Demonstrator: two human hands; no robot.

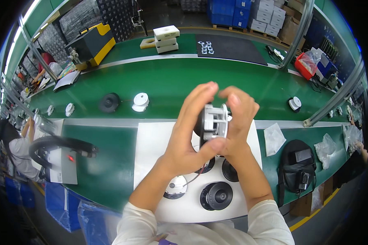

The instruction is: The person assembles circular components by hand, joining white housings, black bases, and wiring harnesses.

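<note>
Both my hands hold one small round device (214,121) up above a white mat (151,143). The device has a white ribbed frame and a black back. My left hand (188,134) grips it from the left, with the thumb under it and the fingers over its top. My right hand (239,118) clasps it from the right. Below my wrists on the mat lie a black dome-shaped part (216,196), another black round part (230,171) and a white round part (175,188) with a thin wire.
A green conveyor belt (171,81) runs behind the mat, carrying a black round unit (109,102) and white round units (140,102) (295,103). A black bag (297,165) and plastic bags (274,139) lie to the right. A black hose (57,143) curves at left. People work at far left.
</note>
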